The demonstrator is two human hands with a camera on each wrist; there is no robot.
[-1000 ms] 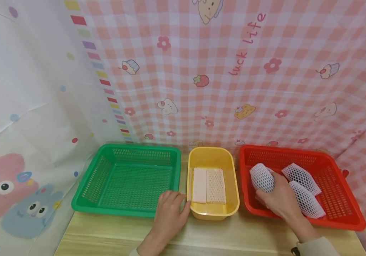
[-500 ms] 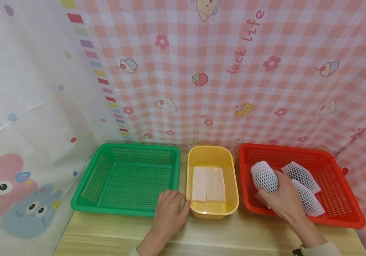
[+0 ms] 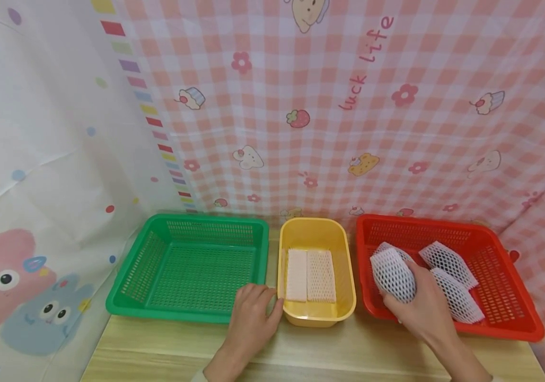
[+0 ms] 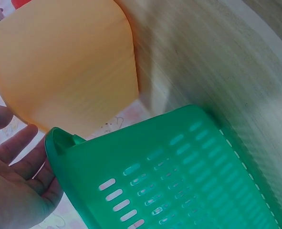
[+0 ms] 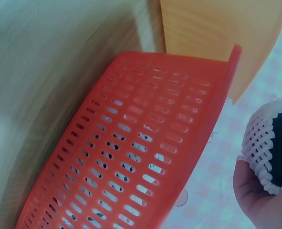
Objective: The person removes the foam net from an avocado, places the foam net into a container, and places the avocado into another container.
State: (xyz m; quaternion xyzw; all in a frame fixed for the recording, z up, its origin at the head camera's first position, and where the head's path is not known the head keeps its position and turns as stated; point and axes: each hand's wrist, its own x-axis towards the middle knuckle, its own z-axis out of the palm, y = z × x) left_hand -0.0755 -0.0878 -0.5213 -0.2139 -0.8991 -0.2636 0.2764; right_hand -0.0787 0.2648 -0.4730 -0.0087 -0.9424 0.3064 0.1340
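Observation:
Over the left part of the red basket (image 3: pixel 511 307), my right hand (image 3: pixel 422 302) grips a dark object in a white foam net sleeve (image 3: pixel 393 278). The right wrist view shows the dark inside through the open end of the net (image 5: pixel 259 143), with the thumb against its side. Just behind it, partly hidden, another netted piece (image 3: pixel 383 247) shows. Two more netted dark pieces (image 3: pixel 449 265) lie to the right of the hand. My left hand (image 3: pixel 253 315), fingers loosely bent, rests at the front right corner of the green basket (image 3: pixel 186 315), beside the yellow bin (image 3: pixel 317 313).
Two flat pale foam net sleeves (image 3: pixel 321 276) lie side by side in the yellow bin, which stands between the baskets. Inside the green basket only its mesh floor is visible. All three containers stand on a wooden table (image 3: pixel 330 350), with a checked cloth (image 3: pixel 272 132) hanging behind.
My right hand has shifted the netted object slightly downward and toward me, tilting it. Another netted piece now shows behind it. The left hand has stayed in place.

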